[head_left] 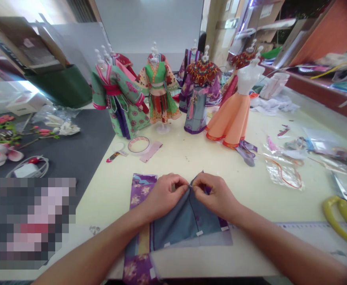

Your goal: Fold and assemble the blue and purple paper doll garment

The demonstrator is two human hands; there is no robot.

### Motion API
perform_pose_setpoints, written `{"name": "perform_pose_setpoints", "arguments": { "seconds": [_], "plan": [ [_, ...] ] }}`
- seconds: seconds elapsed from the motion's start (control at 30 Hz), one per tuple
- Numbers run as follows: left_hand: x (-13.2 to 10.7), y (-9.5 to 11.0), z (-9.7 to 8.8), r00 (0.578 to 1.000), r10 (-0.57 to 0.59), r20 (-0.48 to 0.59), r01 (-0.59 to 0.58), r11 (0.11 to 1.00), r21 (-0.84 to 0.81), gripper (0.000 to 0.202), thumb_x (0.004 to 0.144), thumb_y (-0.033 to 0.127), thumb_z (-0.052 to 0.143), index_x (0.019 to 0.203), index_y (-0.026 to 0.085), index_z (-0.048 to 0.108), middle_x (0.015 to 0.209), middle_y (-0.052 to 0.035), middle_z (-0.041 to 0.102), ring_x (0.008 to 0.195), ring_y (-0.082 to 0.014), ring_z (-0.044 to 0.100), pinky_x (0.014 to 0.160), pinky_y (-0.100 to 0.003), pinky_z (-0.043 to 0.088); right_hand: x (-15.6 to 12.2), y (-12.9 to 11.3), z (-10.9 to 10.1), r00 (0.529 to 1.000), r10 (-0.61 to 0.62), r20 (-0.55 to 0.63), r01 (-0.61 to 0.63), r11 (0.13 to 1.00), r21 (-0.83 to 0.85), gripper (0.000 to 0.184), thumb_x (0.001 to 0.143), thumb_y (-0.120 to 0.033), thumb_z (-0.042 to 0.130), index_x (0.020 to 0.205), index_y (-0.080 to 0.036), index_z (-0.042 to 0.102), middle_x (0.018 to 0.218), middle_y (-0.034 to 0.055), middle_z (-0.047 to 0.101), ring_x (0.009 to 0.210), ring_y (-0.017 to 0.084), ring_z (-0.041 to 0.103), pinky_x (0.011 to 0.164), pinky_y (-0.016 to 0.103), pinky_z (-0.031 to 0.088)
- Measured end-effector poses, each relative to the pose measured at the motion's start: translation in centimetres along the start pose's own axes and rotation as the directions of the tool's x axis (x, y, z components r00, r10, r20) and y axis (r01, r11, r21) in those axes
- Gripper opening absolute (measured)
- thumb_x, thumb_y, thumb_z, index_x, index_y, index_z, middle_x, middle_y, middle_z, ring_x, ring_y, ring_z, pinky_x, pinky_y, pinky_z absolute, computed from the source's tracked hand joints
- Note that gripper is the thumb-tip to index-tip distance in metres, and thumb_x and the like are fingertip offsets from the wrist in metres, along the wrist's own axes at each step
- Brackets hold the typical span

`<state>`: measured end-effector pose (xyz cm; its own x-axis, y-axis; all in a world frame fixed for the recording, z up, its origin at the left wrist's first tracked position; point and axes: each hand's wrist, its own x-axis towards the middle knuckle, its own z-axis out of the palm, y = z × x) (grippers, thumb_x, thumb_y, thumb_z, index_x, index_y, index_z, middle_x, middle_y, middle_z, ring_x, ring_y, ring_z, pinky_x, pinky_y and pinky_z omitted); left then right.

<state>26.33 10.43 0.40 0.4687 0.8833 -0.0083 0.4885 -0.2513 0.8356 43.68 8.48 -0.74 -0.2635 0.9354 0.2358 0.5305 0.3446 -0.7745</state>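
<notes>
A blue-grey piece of fabric (176, 225) with purple floral borders lies on the table in front of me, its upper edge lifted between my hands. My left hand (167, 194) pinches that edge between thumb and fingers. Close beside it, nearly touching, my right hand (215, 194) pinches the same edge from the other side. The fingertips hide whatever small detail lies between them. Several small white tabs (199, 233) sit along the lower edge of the cloth. A purple floral strip (143, 194) runs down its left side.
Dressed doll forms stand at the back, among them one in an orange skirt (231, 114). A tape roll (139, 145) lies left of centre. Yellow-handled scissors (336, 215) and a plastic bag (284, 174) are at right. A white charger (27, 170) rests on the dark mat.
</notes>
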Motion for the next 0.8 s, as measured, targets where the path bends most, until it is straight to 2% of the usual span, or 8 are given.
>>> {"name": "perform_pose_setpoints", "arguments": {
  "seconds": [0.33, 0.53, 0.7, 0.8],
  "plan": [
    [0.1, 0.2, -0.1, 0.999, -0.037, 0.037, 0.038, 0.999, -0.025, 0.013, 0.078, 0.019, 0.051, 0.075, 0.017, 0.063, 0.077, -0.0003, 0.063, 0.074, -0.0128, 0.056, 0.068, -0.023, 0.041, 0.5, 0.3, -1.5, 0.998, 0.058, -0.032, -0.061, 0.995, -0.078, 0.011, 0.068, -0.011, 0.045, 0.060, -0.017, 0.050, 0.058, -0.0024, 0.051, 0.055, 0.011, 0.045, 0.052, 0.021, 0.033],
    [0.1, -0.2, 0.0, 0.998, -0.037, 0.051, 0.038, 0.999, -0.018, 0.015, 0.078, 0.021, 0.050, 0.075, 0.017, 0.064, 0.077, -0.0007, 0.064, 0.073, -0.0134, 0.057, 0.069, -0.024, 0.042, 1.4, 1.9, -3.7, 0.987, 0.128, -0.093, -0.142, 0.977, -0.161, 0.012, 0.069, -0.013, 0.045, 0.060, -0.018, 0.050, 0.057, -0.0024, 0.053, 0.054, 0.012, 0.048, 0.051, 0.022, 0.034],
    [0.1, -0.5, -0.1, 0.998, -0.037, 0.048, 0.038, 0.999, -0.007, 0.015, 0.079, 0.021, 0.050, 0.075, 0.017, 0.064, 0.078, -0.0012, 0.065, 0.073, -0.0139, 0.057, 0.068, -0.024, 0.043, 2.2, 4.5, -6.7, 0.963, 0.238, -0.125, -0.269, 0.858, -0.438, 0.014, 0.072, -0.017, 0.048, 0.061, -0.018, 0.056, 0.061, 0.0007, 0.060, 0.056, 0.015, 0.052, 0.050, 0.024, 0.032],
    [0.2, -0.6, -0.1, 0.998, -0.039, 0.039, 0.038, 0.999, 0.012, 0.015, 0.079, 0.022, 0.049, 0.076, 0.018, 0.064, 0.078, -0.0011, 0.065, 0.073, -0.0140, 0.057, 0.068, -0.025, 0.043, 2.3, 5.5, -7.9, 0.949, 0.290, -0.121, -0.311, 0.813, -0.492, 0.016, 0.073, -0.015, 0.048, 0.068, -0.019, 0.063, 0.070, 0.0023, 0.065, 0.064, 0.018, 0.057, 0.053, 0.025, 0.035]
  ]
}}
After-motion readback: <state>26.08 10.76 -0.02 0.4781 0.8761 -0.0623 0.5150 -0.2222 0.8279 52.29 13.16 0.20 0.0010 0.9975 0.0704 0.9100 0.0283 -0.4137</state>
